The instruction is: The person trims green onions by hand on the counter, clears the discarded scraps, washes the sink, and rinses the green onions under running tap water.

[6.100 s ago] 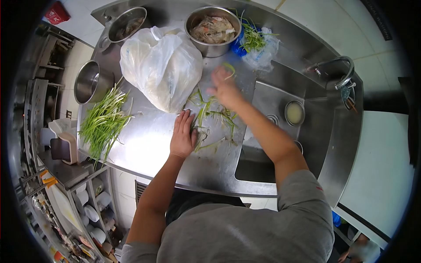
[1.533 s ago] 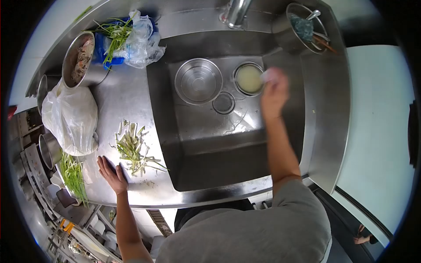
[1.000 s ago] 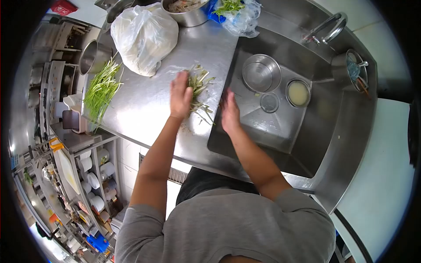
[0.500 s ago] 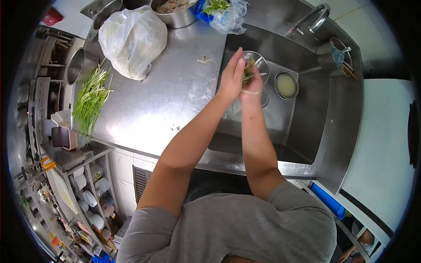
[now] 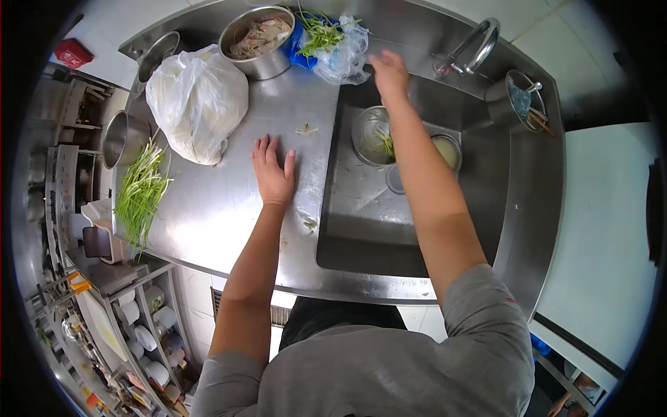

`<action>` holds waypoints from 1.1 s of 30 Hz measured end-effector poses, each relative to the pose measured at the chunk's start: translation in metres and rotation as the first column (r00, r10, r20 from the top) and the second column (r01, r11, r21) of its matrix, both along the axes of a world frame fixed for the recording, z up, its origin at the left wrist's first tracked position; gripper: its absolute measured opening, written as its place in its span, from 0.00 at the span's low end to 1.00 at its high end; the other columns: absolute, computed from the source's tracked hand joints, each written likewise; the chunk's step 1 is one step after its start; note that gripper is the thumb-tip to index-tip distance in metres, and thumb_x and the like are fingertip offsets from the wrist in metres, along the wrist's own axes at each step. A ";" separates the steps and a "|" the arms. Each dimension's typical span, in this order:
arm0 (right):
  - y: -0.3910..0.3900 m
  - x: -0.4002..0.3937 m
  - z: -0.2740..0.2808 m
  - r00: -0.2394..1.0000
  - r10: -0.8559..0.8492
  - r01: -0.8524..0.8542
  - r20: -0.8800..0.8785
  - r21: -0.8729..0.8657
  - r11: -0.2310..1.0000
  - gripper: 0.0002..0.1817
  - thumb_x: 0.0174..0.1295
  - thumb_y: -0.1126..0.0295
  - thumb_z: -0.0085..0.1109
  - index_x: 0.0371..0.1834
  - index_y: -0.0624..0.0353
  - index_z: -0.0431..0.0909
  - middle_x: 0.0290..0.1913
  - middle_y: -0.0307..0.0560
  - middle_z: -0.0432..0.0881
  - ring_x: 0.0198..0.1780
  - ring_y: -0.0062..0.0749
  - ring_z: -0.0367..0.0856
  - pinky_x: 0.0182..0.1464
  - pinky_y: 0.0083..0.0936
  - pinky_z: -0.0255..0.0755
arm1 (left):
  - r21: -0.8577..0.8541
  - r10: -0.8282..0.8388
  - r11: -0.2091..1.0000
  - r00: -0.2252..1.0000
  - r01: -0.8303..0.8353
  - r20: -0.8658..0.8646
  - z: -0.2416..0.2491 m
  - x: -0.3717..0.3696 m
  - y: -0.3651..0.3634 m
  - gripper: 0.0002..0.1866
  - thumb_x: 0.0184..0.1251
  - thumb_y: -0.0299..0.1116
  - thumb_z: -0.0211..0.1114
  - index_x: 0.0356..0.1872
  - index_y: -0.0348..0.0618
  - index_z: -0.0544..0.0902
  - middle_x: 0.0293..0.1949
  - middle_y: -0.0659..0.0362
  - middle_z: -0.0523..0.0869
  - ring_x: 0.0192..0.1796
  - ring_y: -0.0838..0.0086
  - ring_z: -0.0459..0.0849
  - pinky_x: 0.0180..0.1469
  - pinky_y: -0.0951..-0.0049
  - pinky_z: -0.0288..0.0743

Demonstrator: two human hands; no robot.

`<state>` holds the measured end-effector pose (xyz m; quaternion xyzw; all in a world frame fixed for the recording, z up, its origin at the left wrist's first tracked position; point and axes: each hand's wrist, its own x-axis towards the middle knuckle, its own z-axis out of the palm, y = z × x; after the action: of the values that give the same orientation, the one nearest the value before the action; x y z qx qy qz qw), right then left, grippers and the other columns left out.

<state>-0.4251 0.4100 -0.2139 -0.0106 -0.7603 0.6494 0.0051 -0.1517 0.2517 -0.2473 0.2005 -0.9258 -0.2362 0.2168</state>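
Scraps (image 5: 384, 142) cleared off the table (image 5: 208, 208) and dropped into the bowl (image 5: 366, 133) in the sink (image 5: 361, 208); left hand (image 5: 272, 174) laid flat, fingers spread, empty; right hand (image 5: 389, 73) emptied, fingers loosely open, lifted toward the bagged greens (image 5: 326, 38).

shiny brushed steel surface (image 5: 229, 208) with glare patches, same dull-gleam steel sink (image 5: 361, 236), polished metal bowl (image 5: 368, 132) inside, crinkly thin white plastic bag (image 5: 198, 101), clear glossy plastic wrap (image 5: 340, 55), chrome tap (image 5: 472, 48), matt grey cloth sleeve (image 5: 486, 313)
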 end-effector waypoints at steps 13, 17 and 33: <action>-0.139 -0.023 0.023 0.934 0.340 -0.087 -0.109 0.855 0.512 0.25 0.53 0.59 0.63 0.58 0.43 0.75 0.67 0.52 0.60 0.64 0.62 0.60 0.59 0.58 0.62 | 0.003 0.017 1.000 0.996 -0.018 0.082 0.010 -0.003 0.002 0.30 0.62 0.47 0.59 0.61 0.39 0.67 0.65 0.46 0.64 0.71 0.51 0.55 0.72 0.52 0.43; -0.119 -0.037 0.002 0.899 0.361 0.015 -0.249 0.840 0.542 0.17 0.54 0.68 0.57 0.49 0.46 0.79 0.50 0.47 0.73 0.50 0.51 0.72 0.50 0.45 0.70 | 0.010 0.018 1.000 0.997 -0.019 0.072 0.010 -0.003 -0.002 0.30 0.62 0.47 0.59 0.60 0.38 0.68 0.65 0.46 0.65 0.71 0.51 0.56 0.72 0.51 0.43; 0.095 0.079 -0.099 0.922 0.386 -0.334 0.038 0.583 0.741 0.24 0.52 0.68 0.63 0.55 0.58 0.75 0.52 0.57 0.78 0.54 0.52 0.75 0.57 0.33 0.68 | 0.246 -0.060 0.967 0.998 0.067 -0.034 0.019 0.020 -0.008 0.25 0.66 0.37 0.55 0.62 0.36 0.67 0.67 0.46 0.64 0.71 0.52 0.58 0.71 0.56 0.48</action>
<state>-0.3458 0.5052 -0.3128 0.1662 -0.9078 0.3756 -0.0853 -0.1319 0.2434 -0.2279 0.1929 -0.8921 -0.3591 0.1948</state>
